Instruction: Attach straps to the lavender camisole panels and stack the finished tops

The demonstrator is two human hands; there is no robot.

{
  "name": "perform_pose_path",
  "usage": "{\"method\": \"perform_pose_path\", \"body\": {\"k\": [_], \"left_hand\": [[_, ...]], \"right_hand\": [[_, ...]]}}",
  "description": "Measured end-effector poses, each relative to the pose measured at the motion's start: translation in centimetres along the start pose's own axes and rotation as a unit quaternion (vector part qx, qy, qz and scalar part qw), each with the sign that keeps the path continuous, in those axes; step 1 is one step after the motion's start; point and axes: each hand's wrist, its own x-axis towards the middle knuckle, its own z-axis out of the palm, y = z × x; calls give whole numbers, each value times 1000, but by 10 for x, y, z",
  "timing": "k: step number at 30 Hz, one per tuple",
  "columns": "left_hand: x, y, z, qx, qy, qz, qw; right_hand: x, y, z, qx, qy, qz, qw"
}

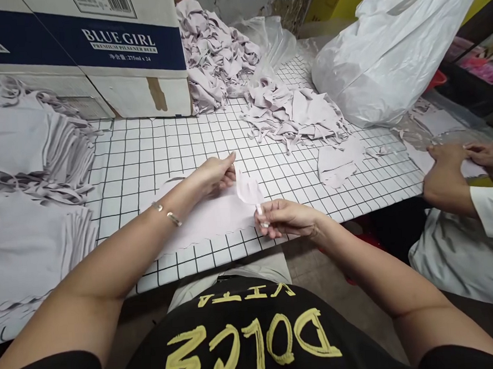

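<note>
Near edge of the table: a pale pinkish fabric piece [215, 222] lies flat on the gridded cover [172, 139], long side roughly along the edge. Its right end is turned up into a narrow curled flap just between the two hands.

Right hand [285, 215] at the fabric's near right corner, thumb and fingers pinching a small white strip [260, 209]. Left hand [217, 174] slightly farther, over the fabric's far side; thumb stretched out, fingers curled under. Cannot tell whether those fingers grip cloth. Left forearm crosses above the fabric.

Left side: a near stack [24, 237] of similar cut pieces, layered edges fanned; a second stack [13, 129] just beyond it, straps loose between.

Right of the hands, a little farther: a single loose piece [339, 165] beside a tumbled pile [283, 110]. At far right, a co-worker's hands [449, 158] rest on pale cloth.

Containers, far side: a cardboard beer box [128, 97] at left, its inside out of view. Against its right side, a high heap [217, 52] of the same pale fabric. Far right, a bulging white plastic bag [360, 60], standing; contents cannot be made out.
</note>
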Motion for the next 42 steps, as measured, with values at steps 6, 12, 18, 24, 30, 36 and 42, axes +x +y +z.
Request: {"method": "perform_pose_path", "body": {"k": [6,12,18,24,30,36,42], "left_hand": [[-39,-37,-7,413,91,207,882],[-47,-53,8,471,82,177,860],[-48,-48,6,464,102,152,867],[-45,-44,2,463,62,141,873],[-49,-42,2,498,109,157,846],[-45,-42,-1,445,76,118,884],[-45,-49,1,378,104,166,905]], "right_hand": [[28,-38,-13,49,138,-139,979],[66,-46,-24,12,144,-187,972],[75,-40,-19,-61,176,-222,957],[83,-33,-17,-180,184,-282,924],[86,-20,-27,-286,207,-283,892],[83,-16,-22,-269,219,-303,888],[82,-18,-13,-316,214,-336,861]]}}
